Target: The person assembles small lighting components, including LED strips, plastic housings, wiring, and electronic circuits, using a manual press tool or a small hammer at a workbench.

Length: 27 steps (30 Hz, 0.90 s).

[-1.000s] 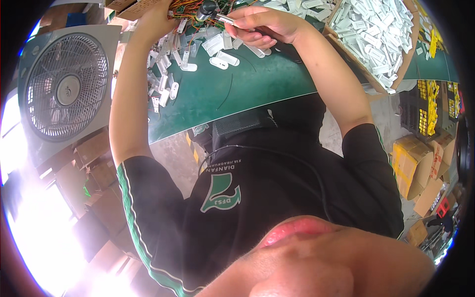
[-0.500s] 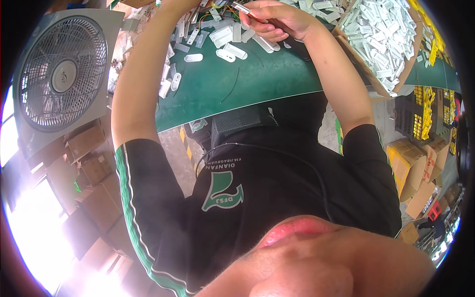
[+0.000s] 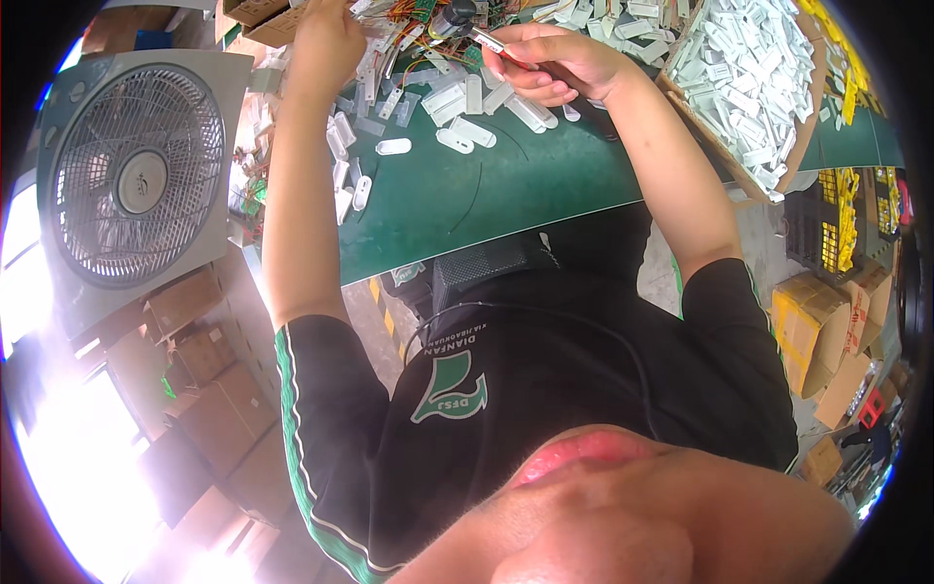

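My right hand [image 3: 562,66] is closed around a slim silver piece with red along its side [image 3: 489,41], held over the far part of the green table [image 3: 418,209]. Just left of its tip is a dark, rounded tool-like thing [image 3: 452,18], partly cut off by the upper edge. My left hand [image 3: 329,44] reaches to the top of the picture beside an open cardboard box [image 3: 268,21]; its fingertips are out of sight. Between the hands lie coloured wires and green circuit boards [image 3: 423,12]. White plastic casings [image 3: 472,133] are scattered below them.
A cardboard box heaped with white casings [image 3: 744,92] stands at the right, with yellow packets [image 3: 846,78] beyond it. A grey box fan [image 3: 141,180] stands at the left. Brown cartons [image 3: 219,409] are stacked on the floor, and more cartons [image 3: 808,321] sit at the right.
My left hand has moved left, away from the right hand, to beside the cardboard box. The right hand keeps hold of the silver-and-red piece. The whole view has shifted slightly.
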Tool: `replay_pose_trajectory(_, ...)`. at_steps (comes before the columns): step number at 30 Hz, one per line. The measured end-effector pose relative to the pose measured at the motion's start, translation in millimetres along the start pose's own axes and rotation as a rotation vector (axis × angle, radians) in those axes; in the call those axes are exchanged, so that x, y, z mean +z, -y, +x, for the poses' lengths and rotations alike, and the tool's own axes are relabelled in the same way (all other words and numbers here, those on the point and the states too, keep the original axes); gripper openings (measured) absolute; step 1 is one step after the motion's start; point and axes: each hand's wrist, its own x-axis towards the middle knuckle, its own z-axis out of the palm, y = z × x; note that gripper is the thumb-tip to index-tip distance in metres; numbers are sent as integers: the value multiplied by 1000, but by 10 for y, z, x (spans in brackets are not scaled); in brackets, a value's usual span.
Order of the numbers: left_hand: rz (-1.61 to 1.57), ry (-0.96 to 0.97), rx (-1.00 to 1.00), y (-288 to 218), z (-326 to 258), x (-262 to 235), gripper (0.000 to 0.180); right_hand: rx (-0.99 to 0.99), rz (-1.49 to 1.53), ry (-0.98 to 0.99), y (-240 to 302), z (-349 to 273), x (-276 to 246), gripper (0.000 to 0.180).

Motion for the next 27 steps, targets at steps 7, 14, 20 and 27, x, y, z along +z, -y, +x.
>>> replay_pose_trajectory(7, 286, 213, -39, -243, 243, 85, 33, -5, 4, 1, -17, 25, -18, 39)
replay_pose_trajectory(14, 110, -6, -86, -229, 172, -47, 27, -10, -31, -21, -4, 21, -28, 38)
replay_pose_trajectory(20, -28, 64, -66, 393, -44, 255, 33, 6, -39, -29, 15, 44, 36, 36)
replay_pose_trajectory(27, 59, -97, 51, 374, -24, 195, 26, 11, -54, -58, -1, 14, -11, 32)
